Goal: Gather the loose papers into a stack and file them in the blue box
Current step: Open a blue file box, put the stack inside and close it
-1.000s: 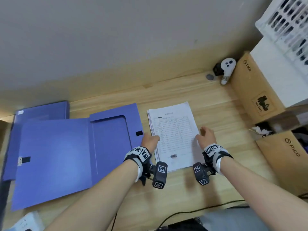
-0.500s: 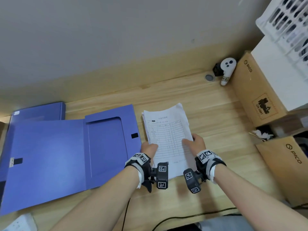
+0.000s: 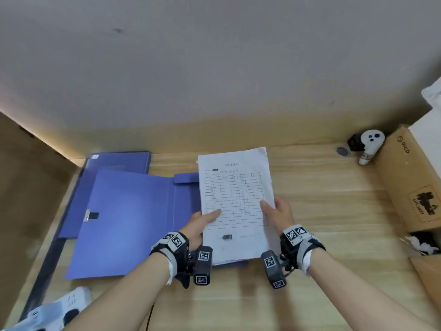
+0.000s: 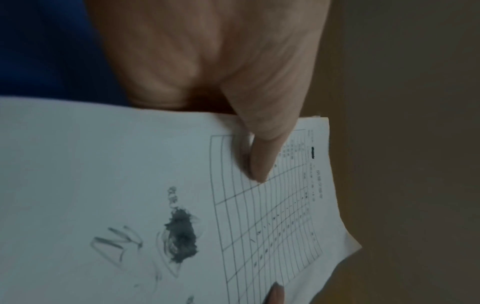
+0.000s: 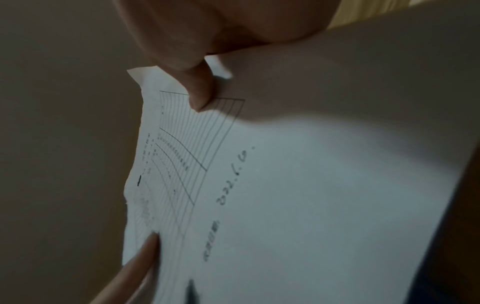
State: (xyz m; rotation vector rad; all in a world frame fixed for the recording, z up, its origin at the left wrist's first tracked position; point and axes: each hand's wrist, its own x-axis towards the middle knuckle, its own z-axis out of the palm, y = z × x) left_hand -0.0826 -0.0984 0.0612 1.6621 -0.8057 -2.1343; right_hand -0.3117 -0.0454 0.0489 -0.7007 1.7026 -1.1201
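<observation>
Papers form a thin, floppy stack at frame centre, lifted over the blue box file's right edge above the counter. Left hand and right hand pinch its long sides, thumbs on top; light, sheets could slip apart.

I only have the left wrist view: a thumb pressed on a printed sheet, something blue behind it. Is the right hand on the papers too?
Observer: Yes. The right hand grips the stack of papers at its right edge, thumb on top of the sheet.
Operator: And that blue thing, is it the box? Open or closed?
Observer: It is the blue box, lying open and flat on the desk to the left. From the head view, the stack's left side overlaps the box's right-hand flap.
</observation>
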